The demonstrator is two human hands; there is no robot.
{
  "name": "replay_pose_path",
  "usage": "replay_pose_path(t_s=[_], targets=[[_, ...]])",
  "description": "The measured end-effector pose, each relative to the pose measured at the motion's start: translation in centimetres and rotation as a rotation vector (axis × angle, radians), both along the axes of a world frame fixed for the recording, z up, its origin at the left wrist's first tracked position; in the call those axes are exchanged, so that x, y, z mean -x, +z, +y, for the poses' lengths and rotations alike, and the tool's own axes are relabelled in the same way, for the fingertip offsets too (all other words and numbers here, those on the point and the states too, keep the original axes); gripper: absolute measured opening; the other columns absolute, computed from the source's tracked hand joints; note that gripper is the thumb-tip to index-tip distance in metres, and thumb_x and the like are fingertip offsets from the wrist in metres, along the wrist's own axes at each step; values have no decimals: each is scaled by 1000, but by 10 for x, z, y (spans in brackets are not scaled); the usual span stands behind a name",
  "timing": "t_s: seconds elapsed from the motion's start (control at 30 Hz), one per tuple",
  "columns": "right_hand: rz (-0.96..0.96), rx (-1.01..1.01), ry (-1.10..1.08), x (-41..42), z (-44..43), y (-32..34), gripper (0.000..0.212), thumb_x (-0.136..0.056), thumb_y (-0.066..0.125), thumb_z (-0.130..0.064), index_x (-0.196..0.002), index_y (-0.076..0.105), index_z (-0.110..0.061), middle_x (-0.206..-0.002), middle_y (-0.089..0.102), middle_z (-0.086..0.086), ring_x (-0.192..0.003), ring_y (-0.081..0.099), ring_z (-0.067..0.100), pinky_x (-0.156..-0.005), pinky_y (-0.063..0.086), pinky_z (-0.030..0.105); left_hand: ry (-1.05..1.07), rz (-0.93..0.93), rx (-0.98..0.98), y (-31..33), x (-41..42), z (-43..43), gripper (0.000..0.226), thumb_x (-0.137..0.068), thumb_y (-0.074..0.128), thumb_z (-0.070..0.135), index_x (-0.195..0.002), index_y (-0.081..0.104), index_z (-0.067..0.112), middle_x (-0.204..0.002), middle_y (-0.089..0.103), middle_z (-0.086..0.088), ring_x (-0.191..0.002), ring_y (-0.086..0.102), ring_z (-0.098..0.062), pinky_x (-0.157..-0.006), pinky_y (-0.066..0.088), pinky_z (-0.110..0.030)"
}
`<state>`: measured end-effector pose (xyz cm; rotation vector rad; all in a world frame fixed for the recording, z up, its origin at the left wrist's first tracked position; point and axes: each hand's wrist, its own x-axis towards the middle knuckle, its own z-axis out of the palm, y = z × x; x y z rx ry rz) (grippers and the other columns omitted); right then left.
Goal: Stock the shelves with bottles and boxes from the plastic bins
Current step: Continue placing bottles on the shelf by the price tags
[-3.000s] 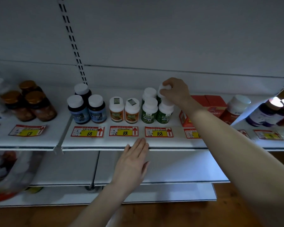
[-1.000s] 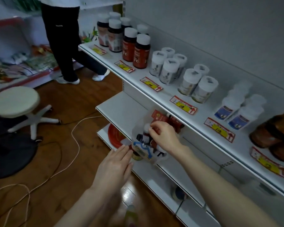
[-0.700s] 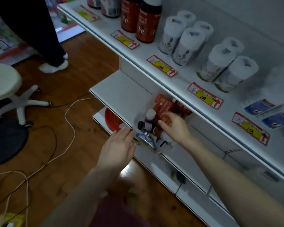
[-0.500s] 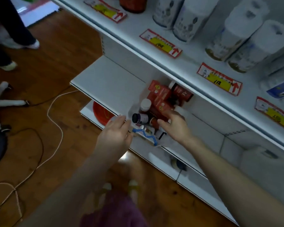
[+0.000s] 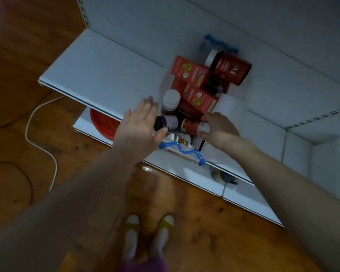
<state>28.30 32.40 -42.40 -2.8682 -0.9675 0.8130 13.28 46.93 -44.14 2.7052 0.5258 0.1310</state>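
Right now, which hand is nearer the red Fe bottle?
Right. The right hand grips a small red bottle at the bin's near end, short of the Fe bottle; the left hand lies open farther left.

Your right hand [image 5: 218,130] curls over the white end of the small red bottle [image 5: 190,126], so most of that end is lost to you. Your left hand [image 5: 139,126] covers part of the dark-capped bottle [image 5: 168,122]. The print on the red boxes [image 5: 190,71] is too blurred to read. The shelf [image 5: 98,75] hides most of a red disc [image 5: 104,124] below it, and a dark object [image 5: 223,176] on the bottom ledge is too smeared to identify.
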Motion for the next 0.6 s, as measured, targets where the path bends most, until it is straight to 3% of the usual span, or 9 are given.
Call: replay_pose_path(t_s=[0.33,0.6], targets=[[-138,288,85,-5,5,-25,44,-87,59,-15,-127,42,-8,-131,41,12,-120,39,29,-88,39,35,-43,11,-40,-8,0,2,67,-90,29,45,-133,44,-3,-144,37,-20,-134,35,-33,-102,28,-50],[-211,377,54,-2,10,-35,43,-89,57,-19,-127,44,-6,-129,45,14,-118,43,30,-93,38,35,-33,25,-17,-8,-2,3,71,-89,23,49,-138,39,0,-148,30,-17,-138,27,-30,-103,15,-42]])
